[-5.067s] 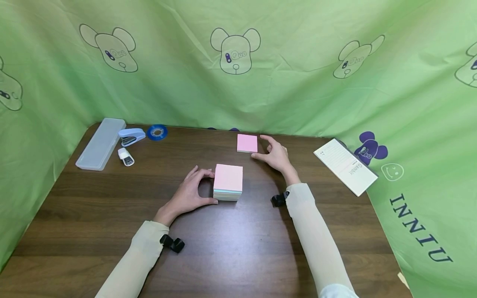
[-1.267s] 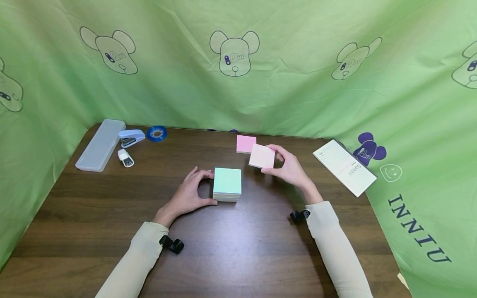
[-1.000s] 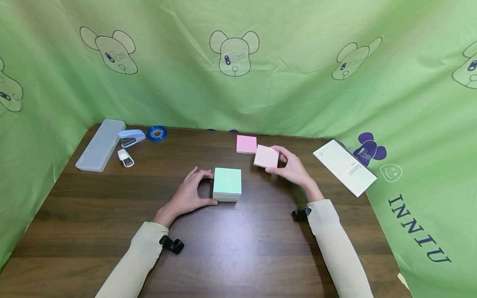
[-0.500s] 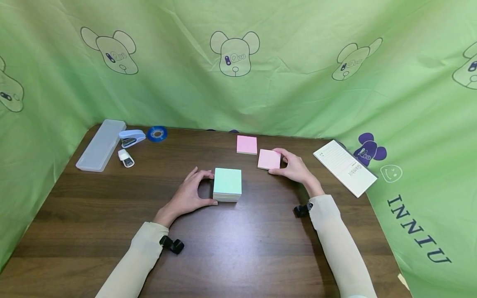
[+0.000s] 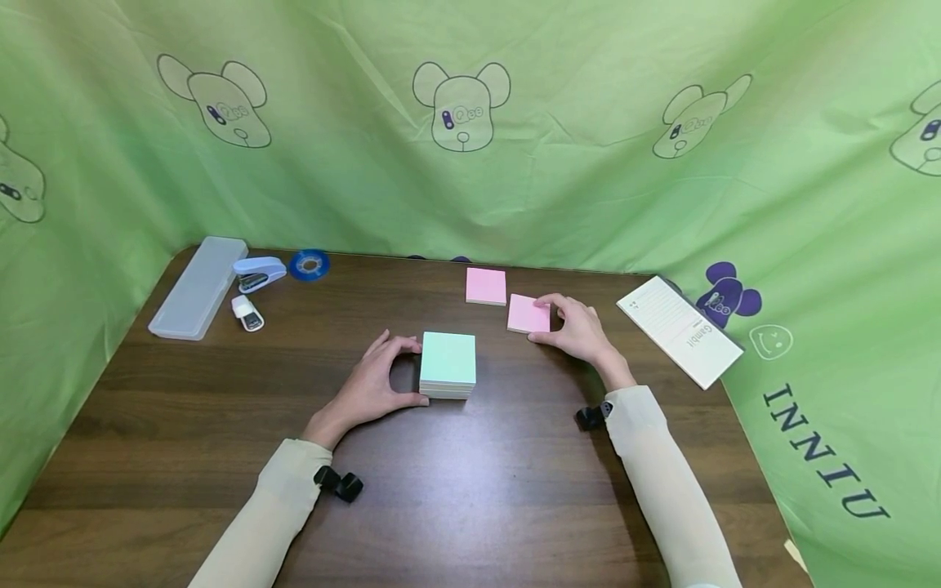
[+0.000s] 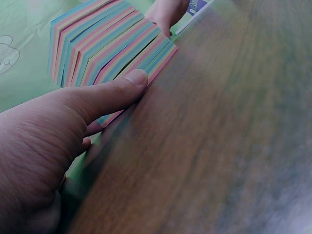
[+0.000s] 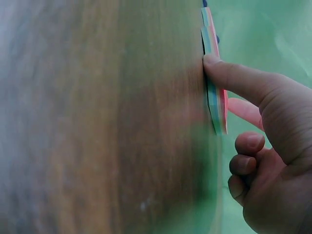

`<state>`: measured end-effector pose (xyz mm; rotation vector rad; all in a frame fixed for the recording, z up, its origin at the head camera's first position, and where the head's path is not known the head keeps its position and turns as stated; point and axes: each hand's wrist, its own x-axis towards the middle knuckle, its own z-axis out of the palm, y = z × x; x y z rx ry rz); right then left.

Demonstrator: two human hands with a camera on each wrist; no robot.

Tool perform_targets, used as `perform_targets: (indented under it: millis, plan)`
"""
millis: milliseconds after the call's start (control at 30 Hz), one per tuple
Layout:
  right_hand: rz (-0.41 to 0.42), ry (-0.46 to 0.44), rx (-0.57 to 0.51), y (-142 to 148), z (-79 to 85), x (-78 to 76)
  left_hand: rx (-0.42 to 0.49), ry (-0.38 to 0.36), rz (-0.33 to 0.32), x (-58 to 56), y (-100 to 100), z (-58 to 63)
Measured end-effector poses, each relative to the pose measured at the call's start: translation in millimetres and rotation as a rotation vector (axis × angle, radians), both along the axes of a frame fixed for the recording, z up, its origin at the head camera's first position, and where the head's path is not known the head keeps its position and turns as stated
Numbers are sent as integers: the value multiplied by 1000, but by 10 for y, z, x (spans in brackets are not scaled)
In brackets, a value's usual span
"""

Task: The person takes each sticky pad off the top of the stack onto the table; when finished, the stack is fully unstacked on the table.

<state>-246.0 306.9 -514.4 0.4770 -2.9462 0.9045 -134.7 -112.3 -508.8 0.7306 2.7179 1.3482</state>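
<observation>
In the head view, a thick stack of sticky notes (image 5: 448, 358) with a mint-green top stands mid-table. My left hand (image 5: 373, 377) holds it from the left, thumb at the near edge and fingers at the far one. Striped layers of the stack (image 6: 112, 46) show beyond my left thumb in the left wrist view. To the right, a thin pink sticky-note pad (image 5: 525, 314) lies on the table. My right hand (image 5: 577, 327) pinches it, thumb on the near edge, index finger over its right part. Another pink sticky-note pad (image 5: 486, 286) lies just behind, apart from it.
Along the back left are a translucent pencil case (image 5: 198, 287), a light-blue stapler (image 5: 260, 273), a roll of blue tape (image 5: 309, 264) and a small white-and-black item (image 5: 247, 313). A printed notepad (image 5: 680, 331) lies at right. Green curtain (image 5: 338, 163) bounds the table.
My right hand has taken a pink pad off the stack, uncovering mint green, and lowered it right of the stack. Its index finger has since shifted over the pad's top. My left hand stays put.
</observation>
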Motion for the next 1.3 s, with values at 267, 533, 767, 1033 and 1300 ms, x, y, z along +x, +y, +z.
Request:
perform_targets:
  millis: [267, 533, 767, 1033, 1300]
  plan:
    - [-65, 56, 34, 4, -156, -131, -8, 5, -5, 0, -7, -3]
    - [-121, 36, 19, 30, -323, -366, -9, 8, -5, -3, -9, 0]
    - [-136, -11, -37, 26, -366, -472, -6, 8, -7, 3, -4, 1]
    - [-143, -28, -56, 27, -365, -491, 6, 33, -13, 0, -7, -10]
    - [-165, -44, -50, 8, -353, -470, 7, 42, -13, -2, -11, -19]
